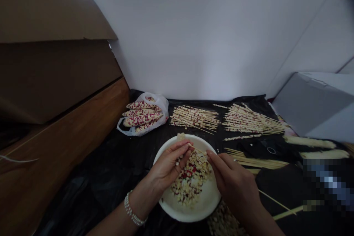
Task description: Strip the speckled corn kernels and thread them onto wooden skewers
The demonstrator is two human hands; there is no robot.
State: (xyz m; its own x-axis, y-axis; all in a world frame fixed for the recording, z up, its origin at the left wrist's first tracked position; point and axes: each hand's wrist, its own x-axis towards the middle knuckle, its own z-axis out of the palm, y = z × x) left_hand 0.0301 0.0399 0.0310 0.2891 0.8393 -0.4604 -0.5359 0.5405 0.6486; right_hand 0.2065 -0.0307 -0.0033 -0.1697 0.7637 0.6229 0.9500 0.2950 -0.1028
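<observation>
A white bowl (203, 206) of loose white and red corn kernels (190, 180) sits on the black sheet in front of me. My left hand (168, 164) hovers over the bowl, fingertips pinched on a kernel at the tip of a thin wooden skewer (197, 149). My right hand (233, 182) is closed on that skewer, whose bare end sticks out to the lower right behind the hand. A beaded bracelet (132, 212) circles my left wrist.
A plastic bag of red-and-white corn cobs (142, 116) lies at the back left. Two heaps of threaded skewers (195, 117) (250, 120) lie behind the bowl, bare skewers (257, 161) to the right. Stripped cobs (309, 142), a grey box (315, 107) and cardboard boxes (52, 44) border the area.
</observation>
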